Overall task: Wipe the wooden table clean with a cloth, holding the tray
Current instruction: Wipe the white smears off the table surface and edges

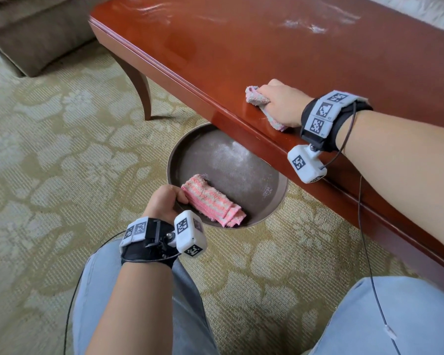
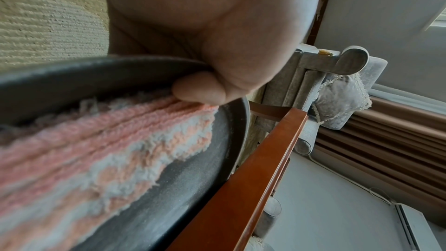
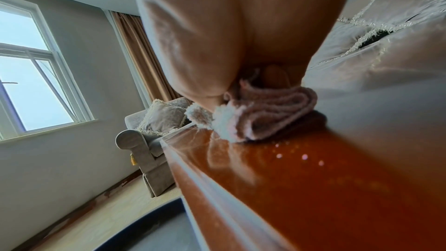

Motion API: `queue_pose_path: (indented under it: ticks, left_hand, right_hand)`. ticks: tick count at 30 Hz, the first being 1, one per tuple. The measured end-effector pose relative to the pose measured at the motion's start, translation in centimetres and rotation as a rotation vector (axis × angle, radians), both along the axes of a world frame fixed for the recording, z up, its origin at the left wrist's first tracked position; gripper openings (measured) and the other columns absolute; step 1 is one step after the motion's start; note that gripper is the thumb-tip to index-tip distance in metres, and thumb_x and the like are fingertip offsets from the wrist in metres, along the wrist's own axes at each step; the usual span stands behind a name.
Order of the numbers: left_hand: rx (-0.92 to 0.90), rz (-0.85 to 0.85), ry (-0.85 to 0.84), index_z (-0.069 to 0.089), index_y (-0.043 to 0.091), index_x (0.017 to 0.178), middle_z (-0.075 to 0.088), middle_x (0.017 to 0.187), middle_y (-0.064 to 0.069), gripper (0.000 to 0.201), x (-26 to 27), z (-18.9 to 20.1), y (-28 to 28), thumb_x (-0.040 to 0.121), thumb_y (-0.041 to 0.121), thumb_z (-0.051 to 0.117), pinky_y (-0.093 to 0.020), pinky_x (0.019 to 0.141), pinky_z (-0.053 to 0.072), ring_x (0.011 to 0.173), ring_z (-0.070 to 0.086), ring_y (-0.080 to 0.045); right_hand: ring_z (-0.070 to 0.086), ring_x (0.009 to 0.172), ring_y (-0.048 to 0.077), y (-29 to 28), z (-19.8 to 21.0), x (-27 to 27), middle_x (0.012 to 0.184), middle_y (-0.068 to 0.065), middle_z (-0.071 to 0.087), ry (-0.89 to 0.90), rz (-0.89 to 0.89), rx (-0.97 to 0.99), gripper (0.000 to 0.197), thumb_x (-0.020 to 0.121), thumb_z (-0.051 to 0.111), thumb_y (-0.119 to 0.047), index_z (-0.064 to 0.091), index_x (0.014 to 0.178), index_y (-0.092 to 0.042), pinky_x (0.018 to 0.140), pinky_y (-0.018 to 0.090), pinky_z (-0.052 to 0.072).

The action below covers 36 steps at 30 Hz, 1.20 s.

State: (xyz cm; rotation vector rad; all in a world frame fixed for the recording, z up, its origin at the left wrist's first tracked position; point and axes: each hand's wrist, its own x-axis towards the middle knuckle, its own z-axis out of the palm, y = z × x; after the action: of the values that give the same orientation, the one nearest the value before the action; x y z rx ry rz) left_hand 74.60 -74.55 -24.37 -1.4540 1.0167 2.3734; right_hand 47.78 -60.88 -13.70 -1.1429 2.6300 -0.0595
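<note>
Colours by my red-brown table

My table [image 1: 280,47] is shiny red-brown with white dusty smears far from me. The round tray [image 1: 236,170] under its edge is dark grey-brown, and the cloth in the tray [image 1: 213,201] has pink and white stripes. The cloth on the table [image 1: 259,98] is pale pink and grey. The carpet [image 1: 49,149] below is yellow-green with pale flowers.

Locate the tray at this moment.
In the head view the tray is low centre, just below the table edge, its near rim held by the left hand.
</note>
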Motion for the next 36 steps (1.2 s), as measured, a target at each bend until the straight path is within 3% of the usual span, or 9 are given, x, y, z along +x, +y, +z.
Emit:
queue_pose_path:
  ticks: [7, 13, 18, 21, 24, 28, 31, 34, 36]
  left_hand:
    - [-0.010, -0.015, -0.003, 0.040, 0.014, 0.085, 0.045, 0.088, -0.017, 0.033, 0.2, 0.1, 0.1, 0.056, -0.002, 0.036, -0.057, 0.079, 0.053, 0.090, 0.048, -0.039]
    - [-0.001, -0.005, 0.005, 0.038, 0.009, 0.098, 0.045, 0.090, -0.017, 0.041, 0.3, 0.7, 0.7, 0.060, -0.004, 0.032, -0.055, 0.052, 0.055, 0.086, 0.050, -0.039]
    - [-0.007, 0.003, 0.005, 0.037, 0.011, 0.096, 0.044, 0.094, -0.018, 0.042, 0.3, 0.4, 0.8, 0.056, -0.004, 0.032, -0.057, 0.054, 0.056, 0.092, 0.047, -0.039]
    - [-0.033, 0.016, -0.001, 0.039, 0.011, 0.094, 0.044, 0.094, -0.018, 0.042, 0.2, 0.0, 0.7, 0.055, -0.004, 0.034, -0.059, 0.058, 0.057, 0.088, 0.049, -0.039]
    - [-0.027, 0.034, 0.013, 0.039, 0.012, 0.099, 0.042, 0.109, -0.018, 0.052, 0.2, 0.0, 0.7, 0.049, -0.003, 0.037, -0.069, 0.072, 0.052, 0.098, 0.046, -0.041]
    - [-0.056, 0.012, 0.012, 0.035, 0.013, 0.109, 0.040, 0.116, -0.017, 0.060, -0.1, 0.1, 1.0, 0.051, -0.002, 0.037, -0.063, 0.062, 0.054, 0.101, 0.047, -0.042]
    - [-0.063, -0.019, 0.012, 0.036, 0.010, 0.111, 0.042, 0.116, -0.018, 0.058, -0.4, 0.3, 1.4, 0.055, -0.002, 0.035, -0.059, 0.059, 0.055, 0.101, 0.049, -0.042]
    - [-0.061, -0.062, 0.001, 0.040, 0.007, 0.100, 0.050, 0.098, -0.021, 0.044, -0.6, 0.9, 2.1, 0.058, -0.002, 0.032, -0.049, 0.049, 0.056, 0.084, 0.055, -0.041]
    - [-0.062, -0.075, -0.009, 0.041, 0.007, 0.090, 0.050, 0.084, -0.017, 0.035, -0.8, 1.3, 2.4, 0.058, -0.001, 0.032, -0.040, 0.046, 0.056, 0.072, 0.055, -0.037]
  right_hand:
    - [0.048, 0.087, 0.033, -0.1, 0.5, 2.2, 0.126, 0.015, 0.041, -0.012, -0.004, -0.005, 0.029, 0.100, 0.033, -0.013, 0.047, 0.124, -0.003, 0.075, 0.040, 0.038]
    - [0.052, 0.081, 0.034, -0.7, 0.1, 4.2, 0.113, 0.013, 0.043, -0.047, 0.082, -0.050, 0.010, 0.095, 0.035, -0.007, 0.045, 0.095, -0.009, 0.072, 0.044, 0.044]
    - [0.055, 0.090, 0.034, -1.0, -0.3, 6.5, 0.114, 0.007, 0.042, -0.115, 0.179, -0.007, 0.047, 0.090, 0.033, 0.002, 0.055, 0.128, -0.015, 0.083, 0.048, 0.047]
    - [0.054, 0.089, 0.032, -0.5, -1.0, 7.9, 0.107, 0.006, 0.041, -0.166, 0.214, -0.062, 0.047, 0.091, 0.035, 0.001, 0.058, 0.125, -0.020, 0.081, 0.045, 0.045]
    - [0.053, 0.093, 0.030, 0.6, -0.7, 7.3, 0.107, 0.009, 0.045, -0.206, 0.104, -0.241, 0.046, 0.089, 0.037, 0.001, 0.060, 0.124, -0.016, 0.085, 0.040, 0.045]
    - [0.051, 0.092, 0.024, 2.8, 1.1, 4.8, 0.101, 0.008, 0.051, -0.174, -0.092, -0.461, 0.029, 0.089, 0.046, -0.005, 0.066, 0.108, -0.013, 0.079, 0.027, 0.036]
    - [0.055, 0.083, 0.028, 5.0, 2.3, 2.7, 0.092, 0.014, 0.061, -0.113, -0.205, -0.519, 0.015, 0.087, 0.051, -0.007, 0.065, 0.093, -0.005, 0.065, 0.028, 0.034]
    - [0.054, 0.070, 0.026, 7.5, 2.7, 1.1, 0.081, 0.016, 0.061, -0.070, -0.342, -0.518, 0.014, 0.088, 0.048, -0.007, 0.059, 0.082, -0.002, 0.056, 0.028, 0.033]
    - [0.049, 0.070, 0.027, 9.1, 2.5, 0.4, 0.078, 0.020, 0.056, -0.031, -0.418, -0.472, 0.022, 0.091, 0.044, -0.009, 0.050, 0.071, -0.004, 0.059, 0.028, 0.030]
